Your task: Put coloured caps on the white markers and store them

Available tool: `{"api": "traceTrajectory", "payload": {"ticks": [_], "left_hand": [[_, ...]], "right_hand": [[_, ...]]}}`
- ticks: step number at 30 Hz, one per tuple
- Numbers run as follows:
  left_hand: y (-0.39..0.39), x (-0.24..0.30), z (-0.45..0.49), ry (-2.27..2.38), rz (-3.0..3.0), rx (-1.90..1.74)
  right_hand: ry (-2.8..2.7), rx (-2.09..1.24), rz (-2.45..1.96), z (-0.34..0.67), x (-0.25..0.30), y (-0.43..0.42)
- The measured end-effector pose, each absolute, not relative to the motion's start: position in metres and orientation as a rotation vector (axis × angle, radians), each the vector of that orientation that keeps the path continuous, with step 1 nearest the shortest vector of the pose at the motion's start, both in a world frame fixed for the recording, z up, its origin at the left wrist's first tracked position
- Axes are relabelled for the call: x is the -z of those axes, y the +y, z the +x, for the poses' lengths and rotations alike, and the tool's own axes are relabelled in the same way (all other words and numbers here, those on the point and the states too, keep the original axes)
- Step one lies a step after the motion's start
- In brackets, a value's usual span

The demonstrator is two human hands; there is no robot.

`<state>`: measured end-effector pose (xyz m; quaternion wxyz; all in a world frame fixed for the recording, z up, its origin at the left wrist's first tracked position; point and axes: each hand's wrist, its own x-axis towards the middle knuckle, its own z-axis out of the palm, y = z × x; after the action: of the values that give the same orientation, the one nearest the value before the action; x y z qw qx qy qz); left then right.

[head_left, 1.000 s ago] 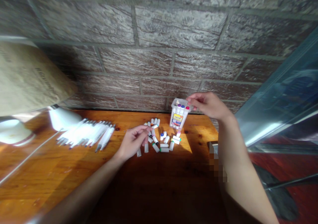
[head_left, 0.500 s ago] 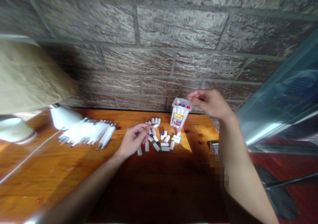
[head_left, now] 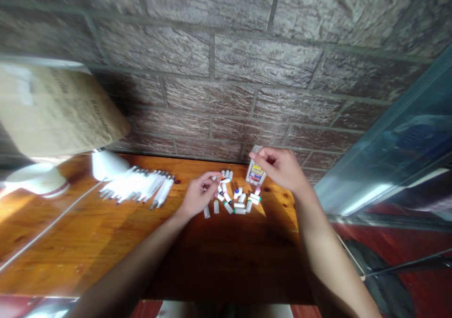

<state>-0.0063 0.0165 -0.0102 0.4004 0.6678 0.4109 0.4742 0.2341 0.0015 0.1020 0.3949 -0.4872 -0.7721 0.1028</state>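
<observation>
My left hand (head_left: 200, 194) hovers at the left edge of a loose group of marker caps (head_left: 239, 210), fingers curled in towards the thumb. Whatever is between those fingertips is too small to make out. My right hand (head_left: 280, 168) is closed, thumb against fingers, in front of the upper part of a clear plastic marker box (head_left: 256, 173) with a yellow label. It covers the box's top right, and I cannot see what it pinches. The white caps, with green, blue and dark ends, lie scattered on the wooden table.
A row of white markers (head_left: 137, 186) lies left of the caps. Beyond it stand a lamp with a burlap-like shade (head_left: 67, 111) and a white cup-like object (head_left: 38, 179). A white cord (head_left: 52, 228) crosses the table (head_left: 116, 247). A brick wall (head_left: 226, 97) runs along the back.
My right hand has come down and left, from beside the box's rim to in front of it, hiding the marker tops. My left hand stays by the caps. The view has shifted slightly.
</observation>
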Motion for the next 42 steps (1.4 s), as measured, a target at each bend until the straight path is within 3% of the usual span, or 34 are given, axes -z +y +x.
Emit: {"api": "traceTrajectory", "payload": {"ticks": [5, 9, 20, 28, 42], "left_hand": [[0.025, 0.018, -0.012, 1.124, 1.845, -1.209], [0.034, 0.016, -0.027, 1.527, 2.165, -0.952], [0.055, -0.001, -0.091, 2.384, 1.902, -0.493], [0.053, -0.008, -0.091, 2.425, 1.870, -0.169], [0.050, -0.009, -0.082, 2.398, 1.915, -0.055]], "right_hand": [[-1.817, -0.253, -1.242, 0.209, -0.042, -0.013], [-1.855, -0.313, -1.193, 0.184, -0.006, -0.018], [-2.159, -0.292, -0.953, 0.150, 0.021, -0.029], [-2.185, -0.180, -0.954, 0.138, 0.030, -0.029], [-2.059, -0.209, -1.076, 0.157, 0.017, -0.019]]}}
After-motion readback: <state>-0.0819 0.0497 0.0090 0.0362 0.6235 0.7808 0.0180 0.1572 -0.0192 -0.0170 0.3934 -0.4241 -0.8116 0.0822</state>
